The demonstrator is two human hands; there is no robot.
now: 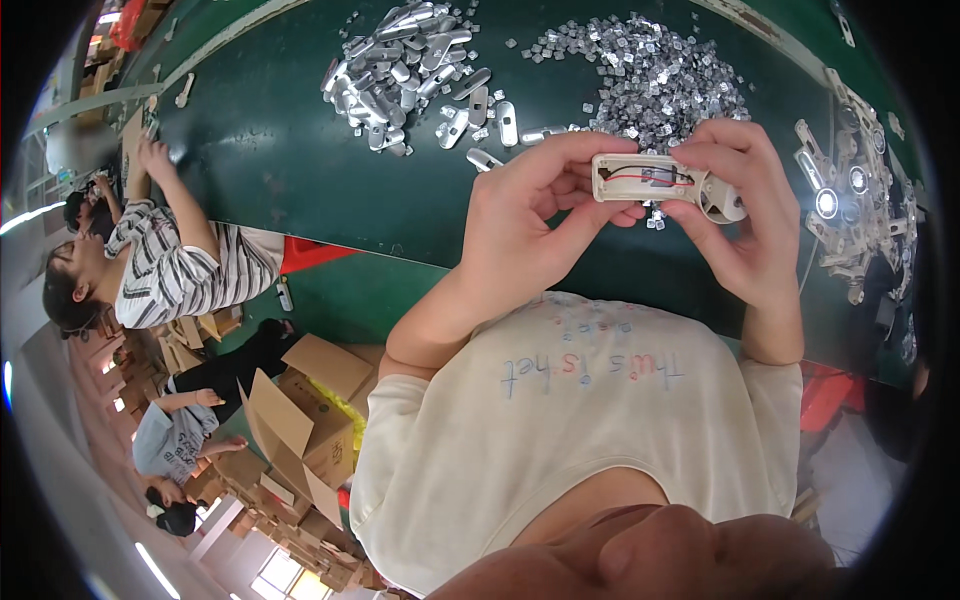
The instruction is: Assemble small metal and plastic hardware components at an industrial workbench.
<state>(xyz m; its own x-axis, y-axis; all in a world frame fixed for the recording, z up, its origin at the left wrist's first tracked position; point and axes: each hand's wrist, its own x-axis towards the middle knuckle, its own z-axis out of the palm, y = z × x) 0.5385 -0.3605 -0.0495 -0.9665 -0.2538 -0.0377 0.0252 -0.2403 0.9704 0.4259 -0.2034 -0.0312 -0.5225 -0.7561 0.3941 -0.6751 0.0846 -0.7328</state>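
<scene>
A white plastic housing (622,187), long with a rounded head at its right end, is held up between my two hands above the bench. Its open side shows a red wire and a black wire inside. My left hand (530,215) grips the long end, thumb below and fingers round the back. On the right, my right hand (752,205) pinches the rounded head between thumb and fingers. Just beyond my hands lies a heap of small shiny metal pieces (665,85). Farther left is a pile of oblong silver metal plates (405,80), a few scattered toward my left hand.
The green bench (270,140) runs across in front of me. At the right lies a heap of white housings (850,195), some with lit lamps. A striped-shirted person (185,255) works at the left; another person (175,440) is behind, near an open cardboard box (325,430).
</scene>
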